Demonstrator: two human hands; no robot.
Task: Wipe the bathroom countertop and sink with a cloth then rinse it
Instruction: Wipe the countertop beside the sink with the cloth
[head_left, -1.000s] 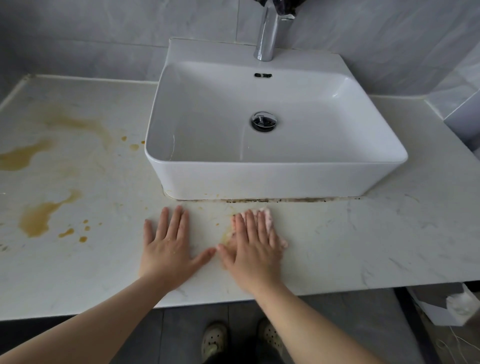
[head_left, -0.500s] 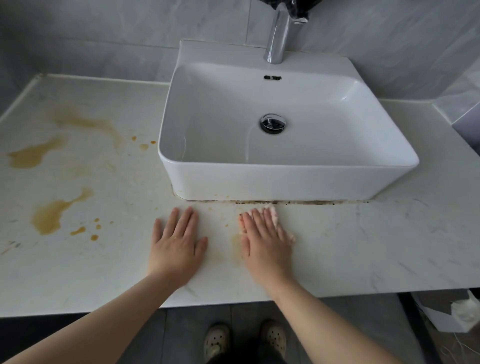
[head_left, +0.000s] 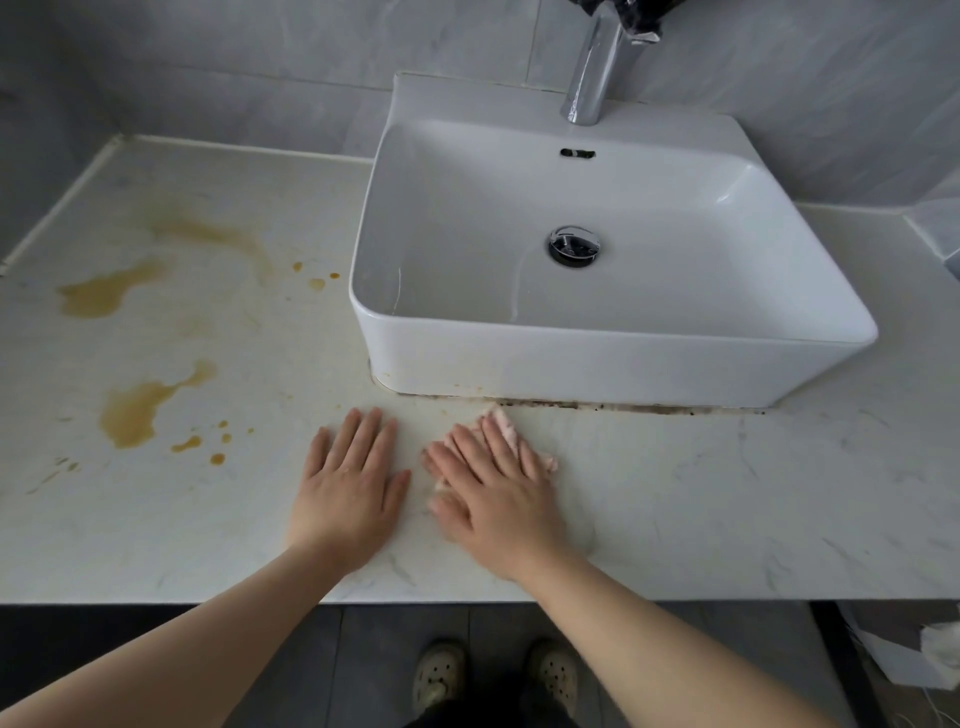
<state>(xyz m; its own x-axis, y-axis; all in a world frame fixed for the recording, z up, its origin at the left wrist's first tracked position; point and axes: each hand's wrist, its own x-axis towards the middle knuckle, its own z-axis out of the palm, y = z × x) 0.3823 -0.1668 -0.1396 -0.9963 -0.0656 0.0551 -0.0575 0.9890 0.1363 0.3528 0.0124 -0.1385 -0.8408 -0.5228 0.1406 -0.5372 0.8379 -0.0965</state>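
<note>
A pale marble countertop (head_left: 675, 493) carries a white rectangular sink (head_left: 597, 364) with a chrome drain (head_left: 574, 246). My right hand (head_left: 493, 493) lies flat, fingers straight, pressing a small pink cloth (head_left: 511, 431) onto the counter just in front of the sink's left front corner. Most of the cloth is hidden under the palm. My left hand (head_left: 348, 488) rests flat on the bare counter right beside it, fingers straight. Brown stains (head_left: 135, 410) spread over the left part of the counter.
A chrome faucet (head_left: 592, 73) stands behind the sink against a grey tiled wall. Dark grime (head_left: 623, 406) lines the sink's front base. White paper (head_left: 940, 649) lies on the floor at lower right. My shoes (head_left: 493, 675) show below the counter edge.
My right hand with the cloth has slid left, closing up on my left hand. The camera has swung left, so the sink sits further right in view.
</note>
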